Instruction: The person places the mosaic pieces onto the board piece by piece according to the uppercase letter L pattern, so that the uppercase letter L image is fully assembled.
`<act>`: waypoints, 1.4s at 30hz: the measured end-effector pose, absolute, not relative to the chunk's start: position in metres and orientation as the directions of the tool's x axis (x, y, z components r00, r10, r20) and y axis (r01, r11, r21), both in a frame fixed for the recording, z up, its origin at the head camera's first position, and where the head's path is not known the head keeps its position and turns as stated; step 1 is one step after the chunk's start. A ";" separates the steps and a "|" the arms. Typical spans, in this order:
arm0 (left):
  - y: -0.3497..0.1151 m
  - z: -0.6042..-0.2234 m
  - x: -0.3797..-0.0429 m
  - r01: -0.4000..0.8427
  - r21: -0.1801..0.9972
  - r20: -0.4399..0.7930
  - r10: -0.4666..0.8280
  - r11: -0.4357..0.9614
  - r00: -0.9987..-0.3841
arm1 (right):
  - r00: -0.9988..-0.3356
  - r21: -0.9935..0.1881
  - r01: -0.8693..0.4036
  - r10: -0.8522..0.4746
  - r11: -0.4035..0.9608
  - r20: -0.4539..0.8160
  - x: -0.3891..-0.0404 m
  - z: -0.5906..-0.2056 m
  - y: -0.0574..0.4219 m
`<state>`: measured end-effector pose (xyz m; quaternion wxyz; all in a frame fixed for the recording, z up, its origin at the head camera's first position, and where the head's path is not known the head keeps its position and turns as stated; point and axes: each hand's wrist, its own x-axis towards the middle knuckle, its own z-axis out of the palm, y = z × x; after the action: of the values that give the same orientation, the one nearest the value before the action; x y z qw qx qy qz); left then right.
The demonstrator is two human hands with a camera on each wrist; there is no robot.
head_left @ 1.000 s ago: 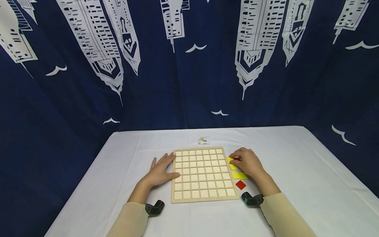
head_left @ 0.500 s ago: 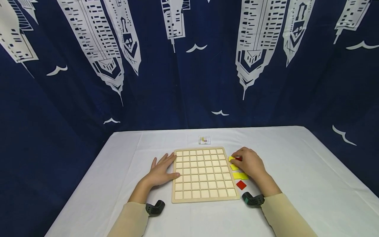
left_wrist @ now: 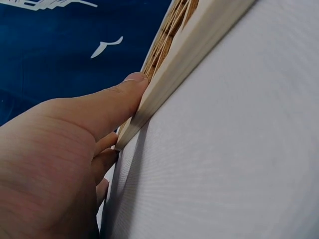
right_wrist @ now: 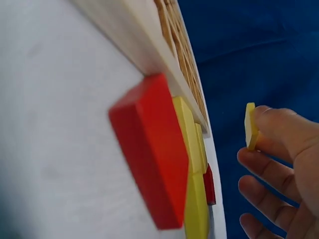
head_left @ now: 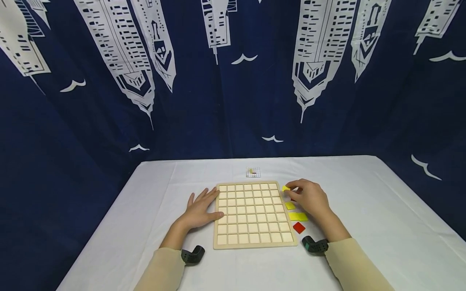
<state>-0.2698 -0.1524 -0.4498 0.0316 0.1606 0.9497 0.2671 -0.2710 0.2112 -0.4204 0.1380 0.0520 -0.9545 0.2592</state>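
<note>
A wooden grid board [head_left: 255,245] lies on the table between the two hands. My left hand [head_left: 198,212] rests at its left edge, fingers spread and thumb on the frame; in the left wrist view the thumb [left_wrist: 117,99] presses the board's rim. My right hand [head_left: 309,197] pinches a yellow tile [right_wrist: 250,126] between thumb and fingers, raised beside the board's upper right corner. Below that hand lie more yellow tiles [head_left: 298,216] and a red tile [head_left: 299,228]. Another red tile [right_wrist: 209,185] shows farther back in the right wrist view, mostly hidden by the hand in the head view.
A small card with a printed grid and coloured squares [head_left: 253,172] lies behind the board. White cloth covers the table [head_left: 364,202]. A dark blue curtain [head_left: 233,101] with white building prints hangs at the back. Each wrist bears a black device.
My right hand has lifted the yellow tile up from beside the board and slightly away. The left hand stays at the board's edge. The whole head view has shifted slightly.
</note>
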 end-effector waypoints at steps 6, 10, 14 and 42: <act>-0.152 -0.452 -0.270 0.290 0.513 0.026 0.323 0.808 -0.946 | -0.955 -0.493 -0.222 -0.085 0.841 0.286 -0.272 -0.409 0.200; -0.152 -0.451 -0.271 0.289 0.512 0.026 0.322 0.809 -0.946 | -0.944 -0.478 -0.275 -0.139 0.834 0.300 -0.275 -0.403 0.188; -0.153 -0.451 -0.271 0.291 0.508 0.029 0.321 0.811 -0.947 | -0.941 -0.471 -0.302 -0.179 0.829 0.287 -0.280 -0.398 0.175; -0.154 -0.451 -0.270 0.311 0.520 0.048 0.336 0.796 -0.941 | -0.948 -0.443 -0.319 -0.286 0.838 0.141 -0.304 -0.403 0.097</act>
<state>-0.2697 -0.1538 -0.4512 0.0231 0.1706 0.9472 0.2703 -0.3044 0.0969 -0.4031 0.0343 0.1578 -0.9580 0.2369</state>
